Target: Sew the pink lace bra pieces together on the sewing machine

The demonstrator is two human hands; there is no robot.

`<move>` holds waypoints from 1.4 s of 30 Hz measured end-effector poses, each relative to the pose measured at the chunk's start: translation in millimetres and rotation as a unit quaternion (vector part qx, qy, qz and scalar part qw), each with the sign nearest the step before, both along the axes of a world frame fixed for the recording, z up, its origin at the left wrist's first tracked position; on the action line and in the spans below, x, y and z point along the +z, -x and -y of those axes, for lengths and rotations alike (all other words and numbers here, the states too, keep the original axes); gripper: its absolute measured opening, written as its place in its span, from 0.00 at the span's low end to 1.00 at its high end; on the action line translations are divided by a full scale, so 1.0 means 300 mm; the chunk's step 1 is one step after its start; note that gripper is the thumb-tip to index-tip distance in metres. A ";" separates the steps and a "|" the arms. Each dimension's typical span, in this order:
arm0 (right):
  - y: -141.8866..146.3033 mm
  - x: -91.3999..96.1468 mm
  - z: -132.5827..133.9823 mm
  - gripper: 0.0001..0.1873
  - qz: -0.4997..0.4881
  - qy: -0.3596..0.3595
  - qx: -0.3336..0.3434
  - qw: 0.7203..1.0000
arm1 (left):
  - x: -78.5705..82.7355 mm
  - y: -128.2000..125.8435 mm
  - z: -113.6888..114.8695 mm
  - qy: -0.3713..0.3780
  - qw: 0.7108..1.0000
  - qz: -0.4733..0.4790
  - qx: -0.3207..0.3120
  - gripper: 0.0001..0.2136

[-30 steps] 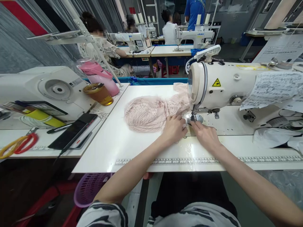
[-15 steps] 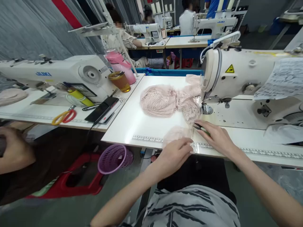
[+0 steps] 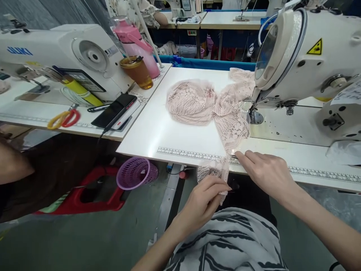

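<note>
My left hand (image 3: 207, 197) is closed on the lower end of a pale pink lace strip (image 3: 232, 130), just below the table's front edge. The strip runs up over the edge to the sewing machine's presser foot (image 3: 252, 113). My right hand (image 3: 266, 171) lies near the edge, fingers closed round a small pointed tool (image 3: 233, 156), like tweezers or thread snips. Its thin tips touch or nearly touch the lace; most of it is hidden in the hand. A gathered bundle of the same lace (image 3: 191, 101) rests left of the machine, joined to the strip.
The white sewing machine (image 3: 299, 56) stands at the right. A ruler strip (image 3: 186, 153) marks the table's front edge. On the neighbouring table are scissors (image 3: 63, 118), a phone (image 3: 114, 111), a drink cup (image 3: 137, 71) and a pink bottle (image 3: 135, 45). A purple basket (image 3: 137, 173) stands below.
The view has tilted down and moved closer. My left hand has drawn the lace end down past the table edge. My right hand still holds the tool, now at the strip near the edge.
</note>
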State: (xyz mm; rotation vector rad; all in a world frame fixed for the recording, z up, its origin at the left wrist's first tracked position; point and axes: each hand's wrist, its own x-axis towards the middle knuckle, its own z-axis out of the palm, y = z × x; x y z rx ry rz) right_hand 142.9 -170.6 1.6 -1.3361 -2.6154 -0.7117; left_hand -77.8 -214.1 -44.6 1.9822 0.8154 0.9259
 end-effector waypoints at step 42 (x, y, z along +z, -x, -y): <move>-0.011 0.038 0.060 0.11 -0.271 0.094 -0.085 0.954 | -0.065 0.045 -0.033 0.206 0.962 0.172 -0.054 0.13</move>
